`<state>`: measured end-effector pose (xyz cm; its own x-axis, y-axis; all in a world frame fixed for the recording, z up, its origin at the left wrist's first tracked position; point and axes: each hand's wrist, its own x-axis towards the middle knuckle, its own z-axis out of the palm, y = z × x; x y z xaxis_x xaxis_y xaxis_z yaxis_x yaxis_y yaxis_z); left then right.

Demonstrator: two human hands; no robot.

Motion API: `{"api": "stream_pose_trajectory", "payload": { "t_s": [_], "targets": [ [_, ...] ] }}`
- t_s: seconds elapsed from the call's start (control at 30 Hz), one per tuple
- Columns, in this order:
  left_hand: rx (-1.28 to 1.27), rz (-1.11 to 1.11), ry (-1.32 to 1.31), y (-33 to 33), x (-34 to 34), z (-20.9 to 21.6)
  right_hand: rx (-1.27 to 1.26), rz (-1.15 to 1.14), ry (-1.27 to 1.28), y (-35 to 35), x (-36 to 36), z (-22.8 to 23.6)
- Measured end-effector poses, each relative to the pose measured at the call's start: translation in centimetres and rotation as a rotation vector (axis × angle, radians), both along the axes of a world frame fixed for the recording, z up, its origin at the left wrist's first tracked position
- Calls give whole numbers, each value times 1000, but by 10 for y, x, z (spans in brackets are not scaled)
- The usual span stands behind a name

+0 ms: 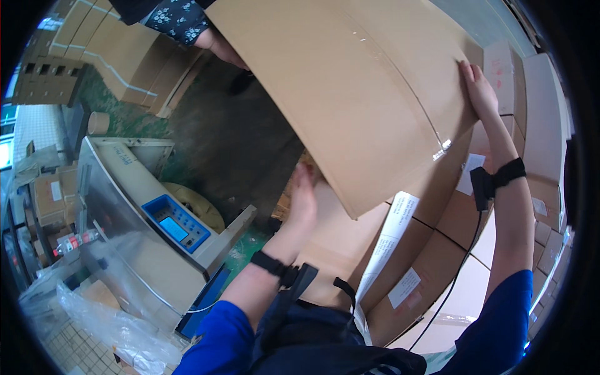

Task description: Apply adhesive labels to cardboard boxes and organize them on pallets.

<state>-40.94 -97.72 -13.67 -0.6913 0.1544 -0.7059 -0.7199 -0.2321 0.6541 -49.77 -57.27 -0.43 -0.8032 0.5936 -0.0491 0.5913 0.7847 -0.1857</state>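
A large taped cardboard box (350, 94) is held up at a tilt in front of me. My right hand (481, 94) grips its right edge, with the fingertips showing on the taped face. My left hand (303, 203) is beside the box's lower left edge, fingers stretched out; whether it touches the box I cannot tell. A co-worker's hand (222, 50), below a flowered sleeve, is at the far left edge of the same box. Below it, close to my body, lies another carton (328, 250). A long white label strip (390, 234) rises in front of my waist.
Labelled cartons (431, 262) are stacked along my right. On the left stands a machine with a blue control panel (175, 222). Strapped flat cardboard (119, 50) is stacked at the far left. Clear plastic film (112, 325) lies near left. A cable (459, 269) hangs from my right wrist strap.
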Motion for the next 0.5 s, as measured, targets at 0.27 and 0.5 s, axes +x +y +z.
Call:
{"api": "stream_pose_trajectory", "payload": {
  "t_s": [0.27, 0.5],
  "targets": [
    [24, -64, 89, 35, 8, -17, -169, 76, 199, 42, 7, -34],
    [299, 78, 12, 10, 19, 11, -232, 24, 180, 14, 37, -40]
  ]
}}
